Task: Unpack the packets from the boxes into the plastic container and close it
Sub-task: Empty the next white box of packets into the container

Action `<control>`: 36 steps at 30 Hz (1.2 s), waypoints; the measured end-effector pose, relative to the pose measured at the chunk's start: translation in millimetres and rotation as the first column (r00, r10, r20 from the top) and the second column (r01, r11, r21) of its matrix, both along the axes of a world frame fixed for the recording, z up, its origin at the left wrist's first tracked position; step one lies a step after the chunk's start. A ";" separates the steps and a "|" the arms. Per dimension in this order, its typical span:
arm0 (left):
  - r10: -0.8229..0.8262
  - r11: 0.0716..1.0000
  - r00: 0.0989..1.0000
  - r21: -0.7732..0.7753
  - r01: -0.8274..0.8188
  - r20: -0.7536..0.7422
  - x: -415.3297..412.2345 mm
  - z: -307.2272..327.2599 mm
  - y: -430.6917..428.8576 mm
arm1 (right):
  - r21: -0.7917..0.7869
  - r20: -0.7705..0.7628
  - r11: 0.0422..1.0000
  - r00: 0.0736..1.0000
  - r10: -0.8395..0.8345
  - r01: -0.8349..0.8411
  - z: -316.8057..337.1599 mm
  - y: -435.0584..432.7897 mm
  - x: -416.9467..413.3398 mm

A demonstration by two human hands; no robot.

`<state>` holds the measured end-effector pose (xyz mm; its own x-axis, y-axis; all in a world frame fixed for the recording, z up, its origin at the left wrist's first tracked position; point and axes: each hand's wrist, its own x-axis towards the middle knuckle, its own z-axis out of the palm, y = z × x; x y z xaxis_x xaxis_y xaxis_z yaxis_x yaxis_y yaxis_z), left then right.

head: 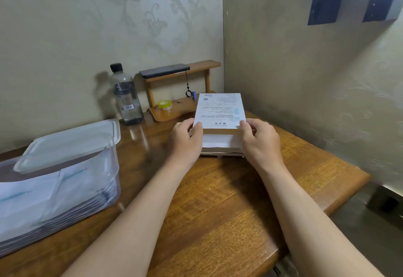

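Centre of frame: stack of white boxes [221, 146] on the wooden table [218, 211], near the wall corner. Top box [219, 111] has its printed face up, text upside down to the viewer.

Left hand [186, 139] grips the top box at its near left corner, thumb on the top face, fingers curled round the side. Right hand [259, 141] pinches the near right corner the same way. Whether the top box is lifted clear of the ones beneath, cannot tell.

Lower left of frame: clear plastic container [109, 167], open, well apart from the stack. White packets [32, 200] with blue print lie stacked flat inside. Translucent lid [72, 143] rests tilted across its far rim.

Upper centre, against the wall: clear water bottle [126, 95] with a black cap, upright. Just right of it, a small wooden shelf [205, 65]. A dark flat device [164, 70] lies on the top tier, its cord with a ring [188, 92] hanging down. A yellow tape roll [164, 105] sits on the lower tier.
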<state>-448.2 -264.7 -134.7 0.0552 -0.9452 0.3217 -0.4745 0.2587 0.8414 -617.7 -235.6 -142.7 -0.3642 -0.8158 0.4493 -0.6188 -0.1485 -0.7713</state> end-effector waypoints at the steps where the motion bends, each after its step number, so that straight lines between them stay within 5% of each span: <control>1: -0.002 1.000 1.000 0.007 0.002 0.007 0.2 -0.9 -0.1 | 0.013 -0.012 1.000 1.000 -0.006 0.006 -0.8 -0.8 0.4; 36: 0.027 0.998 0.997 0.064 -0.022 -0.077 -0.1 -8.7 9.3 | 0.076 0.062 0.997 0.998 -0.020 0.015 5.9 11.6 4.5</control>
